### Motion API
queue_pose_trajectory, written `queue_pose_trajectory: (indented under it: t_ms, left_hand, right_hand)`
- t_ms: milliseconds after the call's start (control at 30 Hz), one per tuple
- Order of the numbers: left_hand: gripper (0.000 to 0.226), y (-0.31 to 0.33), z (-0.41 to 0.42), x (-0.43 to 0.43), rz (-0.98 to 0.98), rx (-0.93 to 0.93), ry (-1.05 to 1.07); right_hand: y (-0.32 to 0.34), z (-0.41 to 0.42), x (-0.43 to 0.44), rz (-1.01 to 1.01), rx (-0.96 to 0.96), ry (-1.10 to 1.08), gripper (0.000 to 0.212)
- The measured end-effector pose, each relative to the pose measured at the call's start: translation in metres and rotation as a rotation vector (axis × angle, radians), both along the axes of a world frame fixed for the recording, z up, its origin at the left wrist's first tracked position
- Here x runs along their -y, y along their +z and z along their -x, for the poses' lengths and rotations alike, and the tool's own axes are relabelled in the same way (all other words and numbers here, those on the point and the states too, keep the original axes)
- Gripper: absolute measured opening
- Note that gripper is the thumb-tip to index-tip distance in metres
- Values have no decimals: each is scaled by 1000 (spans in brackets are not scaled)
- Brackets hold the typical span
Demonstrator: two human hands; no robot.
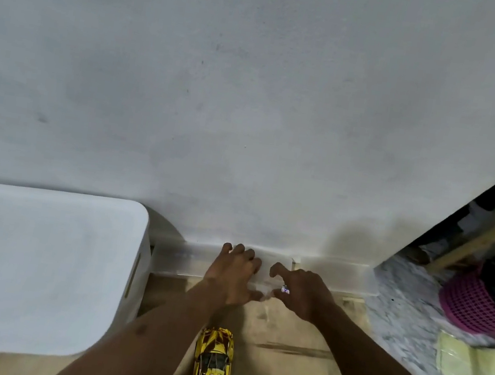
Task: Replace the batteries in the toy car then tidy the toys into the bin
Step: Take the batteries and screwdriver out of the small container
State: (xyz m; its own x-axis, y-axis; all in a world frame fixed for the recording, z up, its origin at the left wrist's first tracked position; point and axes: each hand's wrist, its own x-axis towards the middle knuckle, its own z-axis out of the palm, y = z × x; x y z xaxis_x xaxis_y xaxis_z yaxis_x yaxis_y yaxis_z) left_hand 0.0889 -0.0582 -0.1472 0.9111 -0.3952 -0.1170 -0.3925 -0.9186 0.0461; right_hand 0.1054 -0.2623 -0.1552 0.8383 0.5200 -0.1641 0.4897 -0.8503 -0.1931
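- Looking down, we see our left hand [233, 276] and right hand [307, 294] side by side with fingers bent; blur hides whether either pinches anything.
- The toy car [212, 368] lies behind them, between our forearms.
- A white bin [35, 268] sits left of the left hand, with the wall [251, 107] just ahead.

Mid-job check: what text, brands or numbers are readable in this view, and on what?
No text is readable.
Small object at the right hand: coloured print, too small and blurred to read.
Toy car: no legible lettering.
White bin: no label shows.
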Motion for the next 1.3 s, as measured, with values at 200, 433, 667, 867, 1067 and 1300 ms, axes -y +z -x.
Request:
queue_pose_trajectory:
  t_ms: [200, 433, 667, 867, 1067, 1300]
  left_hand:
    - [55, -12, -2, 8, -14, 71, 24]
    - [46, -23, 6, 1, 59, 72, 25]
    - [48, 2, 16, -24, 196, -90, -6]
    - [35, 31, 67, -46, 263, -171, 63]
    - [33, 24, 130, -66, 308, -253, 122]
    - [34, 19, 150, -68, 383, -270, 253]
  right_hand:
    - [-1, -10, 4, -15, -21, 15, 37]
    - [-5, -7, 9, -76, -61, -29, 40]
    - [9, 27, 10, -197, -136, -287, 22]
    - [8, 107, 9, -297, -377, -506, 24]
    - [4, 186, -7, -305, -428, -716, 29]
    - [-11, 186, -16, -144, -324, -717, 28]
